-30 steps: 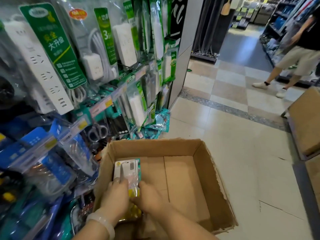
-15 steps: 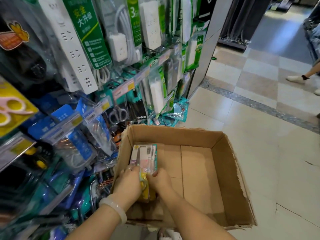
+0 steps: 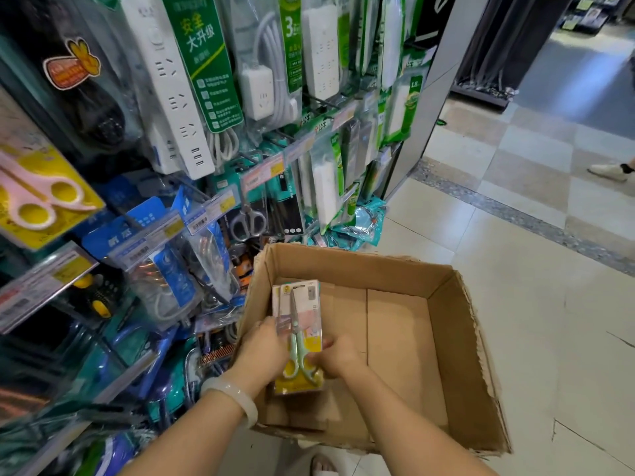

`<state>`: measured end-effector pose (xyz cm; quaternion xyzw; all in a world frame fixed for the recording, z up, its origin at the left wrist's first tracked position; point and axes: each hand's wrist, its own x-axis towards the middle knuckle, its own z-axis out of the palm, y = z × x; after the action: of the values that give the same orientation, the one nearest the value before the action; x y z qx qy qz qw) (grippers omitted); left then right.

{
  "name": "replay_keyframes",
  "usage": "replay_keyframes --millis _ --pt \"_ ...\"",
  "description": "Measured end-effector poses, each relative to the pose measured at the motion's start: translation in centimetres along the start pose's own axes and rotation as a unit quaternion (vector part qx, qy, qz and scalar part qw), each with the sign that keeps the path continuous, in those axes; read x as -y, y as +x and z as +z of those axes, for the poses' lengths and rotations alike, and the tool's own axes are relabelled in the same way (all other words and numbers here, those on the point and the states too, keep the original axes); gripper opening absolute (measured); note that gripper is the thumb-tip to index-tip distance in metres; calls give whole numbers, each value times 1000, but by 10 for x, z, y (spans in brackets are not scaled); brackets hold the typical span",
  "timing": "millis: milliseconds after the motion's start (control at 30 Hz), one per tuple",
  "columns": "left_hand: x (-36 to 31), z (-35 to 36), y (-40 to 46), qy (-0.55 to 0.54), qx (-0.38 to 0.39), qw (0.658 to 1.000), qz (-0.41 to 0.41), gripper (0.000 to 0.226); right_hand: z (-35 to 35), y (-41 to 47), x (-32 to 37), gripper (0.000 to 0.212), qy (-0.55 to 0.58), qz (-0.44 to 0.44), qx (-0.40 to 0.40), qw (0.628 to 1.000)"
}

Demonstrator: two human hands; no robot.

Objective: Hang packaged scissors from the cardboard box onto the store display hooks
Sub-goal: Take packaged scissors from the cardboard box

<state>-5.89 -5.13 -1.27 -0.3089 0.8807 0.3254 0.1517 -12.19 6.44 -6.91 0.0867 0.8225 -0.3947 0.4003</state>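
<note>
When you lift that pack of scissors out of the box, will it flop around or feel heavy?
The pack of scissors probably stays stiff: it looks like a flat card with scissors fixed on it. It's likely light, since both hands only hold it at its sides. The clear plastic front could be a bit slippery.

The left hand point(image 3: 264, 348) covers the left edge of the scissors pack point(image 3: 298, 334), and the right hand point(image 3: 338, 359) covers part of its lower right side; how many packs lie stacked under the top one cannot be told. The print on the pack is too small to read. The cardboard box point(image 3: 457, 372) hides the floor beneath it. At the left edge, the pack of pink scissors point(image 3: 41, 197) is cut off. A passer-by's shoe point(image 3: 608, 171) is cut by the right edge. The price tags point(image 3: 209, 214) are too small to read.
</note>
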Motion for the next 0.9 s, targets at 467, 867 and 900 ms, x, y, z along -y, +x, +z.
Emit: replay_keyframes --millis 467,867,900 --pt "-14 -24 -2 -463 -148 863 -139 15 -26 -47 38 20 143 -204 106 963" --pt "31 -35 -11 -578 -221 759 -202 11 -16 8 10 56 -124 -113 -16 986" --pt "31 -35 -12 -578 -231 755 -208 12 -14 12 9 53 -126 -102 -20 987"
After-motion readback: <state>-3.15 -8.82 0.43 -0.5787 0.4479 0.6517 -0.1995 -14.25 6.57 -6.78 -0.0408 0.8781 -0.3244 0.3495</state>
